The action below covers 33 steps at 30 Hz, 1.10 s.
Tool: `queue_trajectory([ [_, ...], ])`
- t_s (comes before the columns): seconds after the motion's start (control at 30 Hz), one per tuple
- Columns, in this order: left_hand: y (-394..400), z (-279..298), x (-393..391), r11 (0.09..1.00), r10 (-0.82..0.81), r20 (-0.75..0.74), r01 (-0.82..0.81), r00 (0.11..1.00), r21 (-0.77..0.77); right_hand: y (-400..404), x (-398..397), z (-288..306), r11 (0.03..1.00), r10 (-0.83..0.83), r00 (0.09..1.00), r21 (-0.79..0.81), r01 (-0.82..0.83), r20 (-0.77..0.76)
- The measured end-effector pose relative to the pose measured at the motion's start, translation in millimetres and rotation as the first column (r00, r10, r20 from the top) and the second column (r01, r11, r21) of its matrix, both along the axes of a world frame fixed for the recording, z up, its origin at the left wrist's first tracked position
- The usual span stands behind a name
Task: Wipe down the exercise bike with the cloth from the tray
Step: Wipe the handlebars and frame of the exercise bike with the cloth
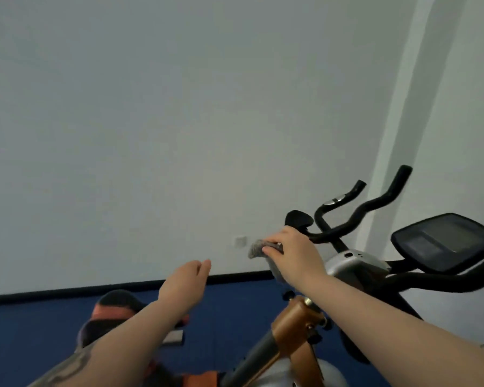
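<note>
Bunched in the curled fingers of the right hand (294,252): the grey cloth (259,248), just left of the exercise bike (355,263) handlebar stem, by the silver housing. Probably soft, light, easy to squeeze; best held bunched. Further left of the bike, left hand (183,280) relaxed, holding nothing.

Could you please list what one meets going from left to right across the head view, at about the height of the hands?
Open left hand → small pale wall plate → crumpled grey cloth → right hand gripping that cloth → silver bike housing → dark console screen.
</note>
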<state>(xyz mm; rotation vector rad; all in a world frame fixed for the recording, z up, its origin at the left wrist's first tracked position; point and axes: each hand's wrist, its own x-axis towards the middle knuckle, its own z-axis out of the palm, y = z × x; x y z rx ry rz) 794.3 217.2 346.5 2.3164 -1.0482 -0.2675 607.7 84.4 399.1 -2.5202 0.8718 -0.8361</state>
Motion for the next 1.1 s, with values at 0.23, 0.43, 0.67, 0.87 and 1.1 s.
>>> queue_trajectory([
  [0.23,133.5,41.4,83.1,0.99,0.144,0.141,-0.141,0.979,-0.032,93.5,107.3,33.8,0.989,0.089,0.996,-0.115,-0.089,-0.009],
  [0.43,274.9,69.3,168.6,0.96,0.253,0.244,-0.273,0.936,0.052,211.8,209.0,42.7,0.988,0.12,0.992,-0.092,-0.122,-0.029],
  [0.67,394.7,97.4,254.8,0.936,0.323,0.295,-0.351,0.899,0.043,321.2,302.0,59.3,0.981,0.174,0.984,-0.091,-0.171,0.026],
  [0.87,427.5,95.5,320.8,0.942,0.309,0.344,-0.334,0.887,0.014,341.4,365.7,61.7,0.978,0.163,0.986,-0.126,-0.166,-0.039],
  [1.1,409.6,92.7,410.3,0.944,0.285,0.414,-0.328,0.865,0.036,319.5,451.2,55.3,0.983,0.129,0.992,-0.131,-0.129,-0.011],
])
